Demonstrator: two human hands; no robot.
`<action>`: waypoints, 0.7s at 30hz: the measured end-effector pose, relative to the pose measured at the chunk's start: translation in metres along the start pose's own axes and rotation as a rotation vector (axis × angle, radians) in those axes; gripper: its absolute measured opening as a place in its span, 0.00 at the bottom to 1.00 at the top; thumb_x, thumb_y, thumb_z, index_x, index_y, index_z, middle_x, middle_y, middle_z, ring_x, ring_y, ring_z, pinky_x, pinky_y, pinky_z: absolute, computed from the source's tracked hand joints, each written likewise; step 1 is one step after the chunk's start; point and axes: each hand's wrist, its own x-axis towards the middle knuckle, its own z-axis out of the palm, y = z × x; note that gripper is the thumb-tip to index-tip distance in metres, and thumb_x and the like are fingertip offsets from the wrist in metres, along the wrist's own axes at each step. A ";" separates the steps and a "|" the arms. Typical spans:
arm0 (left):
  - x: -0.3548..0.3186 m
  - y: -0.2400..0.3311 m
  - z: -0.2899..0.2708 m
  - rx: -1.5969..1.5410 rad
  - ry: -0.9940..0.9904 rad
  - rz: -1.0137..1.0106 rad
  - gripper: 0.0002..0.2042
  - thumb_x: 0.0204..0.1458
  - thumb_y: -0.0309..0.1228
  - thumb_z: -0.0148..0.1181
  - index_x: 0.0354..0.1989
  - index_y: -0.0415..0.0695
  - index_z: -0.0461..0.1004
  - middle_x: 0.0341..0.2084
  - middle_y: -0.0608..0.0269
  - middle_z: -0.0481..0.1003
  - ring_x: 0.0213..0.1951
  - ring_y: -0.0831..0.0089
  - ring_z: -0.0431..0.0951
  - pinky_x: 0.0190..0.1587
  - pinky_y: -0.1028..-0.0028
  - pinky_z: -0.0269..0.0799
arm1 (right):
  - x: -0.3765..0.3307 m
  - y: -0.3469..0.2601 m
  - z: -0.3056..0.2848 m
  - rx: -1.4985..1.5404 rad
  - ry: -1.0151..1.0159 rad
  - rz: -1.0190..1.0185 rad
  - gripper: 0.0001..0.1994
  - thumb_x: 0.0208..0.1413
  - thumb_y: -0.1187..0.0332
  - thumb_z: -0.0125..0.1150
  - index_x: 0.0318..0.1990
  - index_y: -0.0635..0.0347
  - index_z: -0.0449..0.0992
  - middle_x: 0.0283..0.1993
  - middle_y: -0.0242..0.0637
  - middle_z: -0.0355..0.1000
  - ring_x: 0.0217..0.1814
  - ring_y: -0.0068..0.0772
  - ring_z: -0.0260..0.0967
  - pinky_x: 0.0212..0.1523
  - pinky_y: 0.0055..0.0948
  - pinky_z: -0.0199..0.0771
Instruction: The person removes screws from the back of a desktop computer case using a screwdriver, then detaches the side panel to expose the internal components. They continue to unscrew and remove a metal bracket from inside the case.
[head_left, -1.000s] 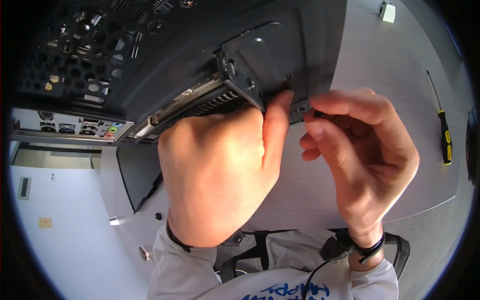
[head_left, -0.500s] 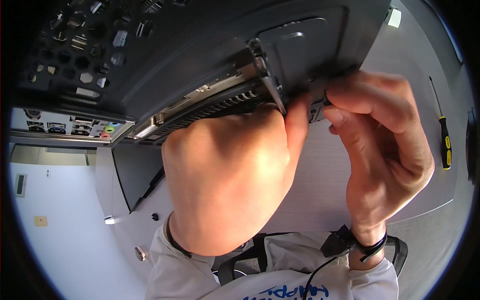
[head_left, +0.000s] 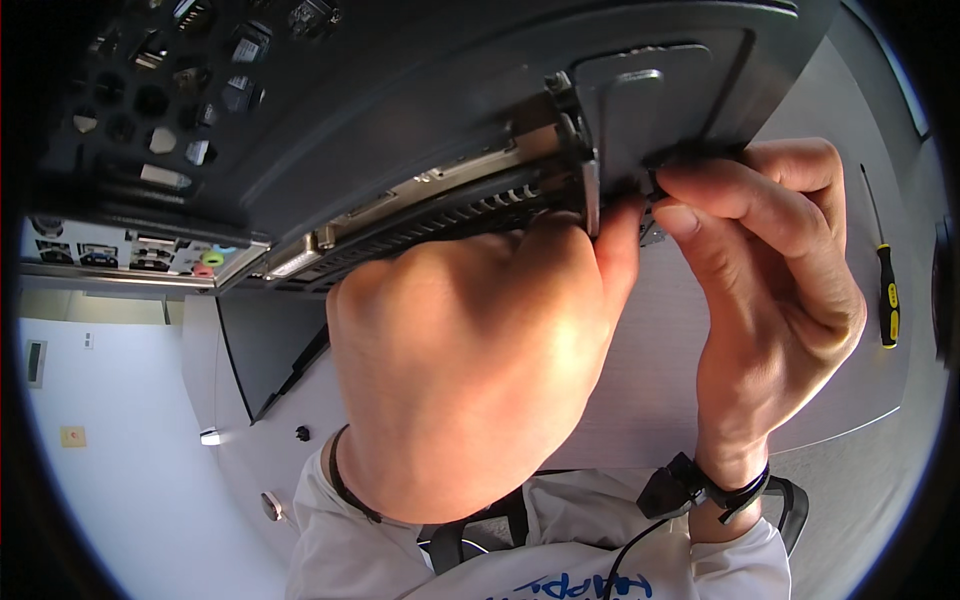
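The black computer case (head_left: 400, 120) fills the upper part of the head view, its rear slots facing me. My left hand (head_left: 470, 360) is closed at the edge of the slots, with a thin metal bracket (head_left: 590, 190) between its index finger and thumb. Most of its fingertips are hidden under the case. To its right, my right hand (head_left: 770, 260) pinches a small black piece (head_left: 655, 186) against the case corner; too little of it shows to tell its kind.
A yellow-and-black screwdriver (head_left: 888, 295) lies on the grey table (head_left: 660, 370) at the right. A dark flat panel (head_left: 265, 345) sits at the left beneath the case. Farther left is a tiny black part (head_left: 303, 433) on the table. Ports (head_left: 120, 252) show at the case's left.
The case and bracket have shifted slightly right in view, the bracket now standing more upright. My left hand has moved a little right with them. The right hand keeps its pinch.
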 end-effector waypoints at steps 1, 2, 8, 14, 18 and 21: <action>0.000 0.000 0.000 -0.011 -0.001 -0.010 0.18 0.57 0.19 0.68 0.16 0.38 0.69 0.11 0.59 0.74 0.12 0.69 0.74 0.16 0.70 0.62 | 0.001 0.002 0.003 0.063 0.004 0.008 0.12 0.50 0.87 0.71 0.42 0.65 0.85 0.43 0.34 0.73 0.43 0.25 0.70 0.47 0.22 0.72; -0.001 0.000 0.000 -0.015 0.001 -0.004 0.18 0.57 0.19 0.68 0.16 0.38 0.69 0.11 0.59 0.74 0.12 0.69 0.74 0.16 0.70 0.62 | 0.002 0.002 0.005 0.126 0.007 0.016 0.12 0.51 0.87 0.71 0.42 0.66 0.85 0.43 0.34 0.73 0.43 0.25 0.71 0.46 0.22 0.72; 0.000 -0.001 0.001 -0.018 0.037 0.004 0.18 0.56 0.20 0.69 0.16 0.38 0.68 0.09 0.56 0.69 0.10 0.65 0.67 0.17 0.67 0.58 | 0.011 -0.017 0.004 0.014 -0.094 -0.011 0.11 0.53 0.88 0.69 0.43 0.69 0.83 0.44 0.35 0.73 0.44 0.24 0.71 0.46 0.21 0.72; -0.001 0.000 0.001 -0.004 0.051 0.009 0.19 0.54 0.21 0.71 0.16 0.39 0.68 0.10 0.54 0.66 0.10 0.60 0.64 0.17 0.64 0.56 | 0.010 -0.016 0.012 0.150 0.014 0.039 0.11 0.52 0.87 0.70 0.43 0.68 0.84 0.43 0.34 0.73 0.44 0.24 0.72 0.45 0.21 0.73; -0.001 0.000 0.003 0.004 0.070 0.008 0.18 0.54 0.22 0.71 0.16 0.40 0.68 0.10 0.54 0.67 0.11 0.59 0.65 0.17 0.63 0.56 | 0.004 -0.016 0.012 -0.083 0.017 -0.060 0.11 0.52 0.86 0.71 0.43 0.67 0.85 0.43 0.33 0.74 0.43 0.23 0.72 0.43 0.19 0.72; -0.002 0.000 0.001 0.008 0.056 -0.005 0.18 0.54 0.22 0.71 0.16 0.40 0.69 0.11 0.54 0.68 0.11 0.58 0.66 0.17 0.63 0.57 | 0.003 -0.011 0.010 0.077 0.066 0.092 0.11 0.53 0.86 0.71 0.43 0.66 0.85 0.42 0.32 0.74 0.41 0.21 0.71 0.42 0.19 0.70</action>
